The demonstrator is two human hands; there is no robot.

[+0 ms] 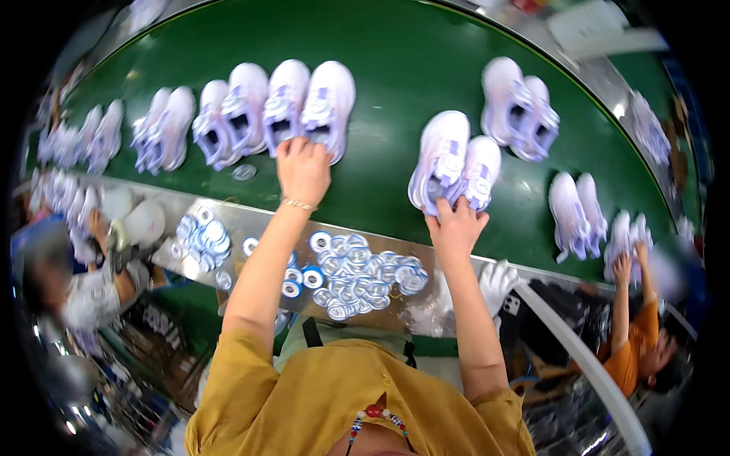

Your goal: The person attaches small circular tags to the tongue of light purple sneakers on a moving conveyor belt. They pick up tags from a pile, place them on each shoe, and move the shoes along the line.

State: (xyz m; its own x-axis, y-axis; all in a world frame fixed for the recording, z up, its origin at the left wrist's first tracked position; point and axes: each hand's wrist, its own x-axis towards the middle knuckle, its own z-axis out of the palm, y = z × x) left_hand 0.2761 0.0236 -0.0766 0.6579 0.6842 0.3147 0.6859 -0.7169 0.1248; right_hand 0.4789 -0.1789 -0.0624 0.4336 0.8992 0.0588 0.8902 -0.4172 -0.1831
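My left hand [304, 171] is closed on the heel ends of a pair of white and lavender sneakers, with its fingers at their openings. One is the left sneaker [287, 95], the other the right sneaker [330, 95]; their toes point away from me. To the right, my right hand [456, 226] grips the heels of another such pair, fingertips at the collars. In that pair, the larger-looking sneaker [444, 140] lies left of its mate [484, 163]. Exactly how the fingers hook into the shoes is partly hidden. Both pairs rest on the green belt [388, 45].
More sneaker pairs [236, 106] stand to the left, others [521, 106] to the right. On the metal ledge [426, 258] before me lie many round blue-and-white labels [353, 277] and clear plastic [426, 315]. A white glove [496, 285] hangs nearby. Co-workers [639, 334] reach in at both sides.
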